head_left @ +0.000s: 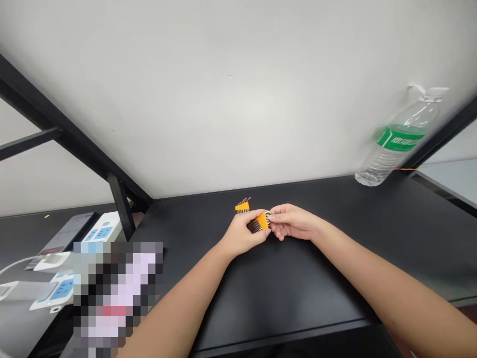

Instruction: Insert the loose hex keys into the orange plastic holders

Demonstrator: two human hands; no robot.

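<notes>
The desk (298,293) stood before the wall (242,124). Over its middle, hex keys (263,221) lay between the left hand (240,233) and the right hand (294,222). The bottle (400,137) stood far right, near the wall; a power strip (116,226) lay left, near the frame post (121,204).

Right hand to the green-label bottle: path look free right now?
Likely yes: only black tabletop shows between the right hand and the bottle. That hand seems busy at the orange holder, though.

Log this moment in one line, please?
left hand: holds hex-key set | right hand: at its right end | bottle: on table
</notes>
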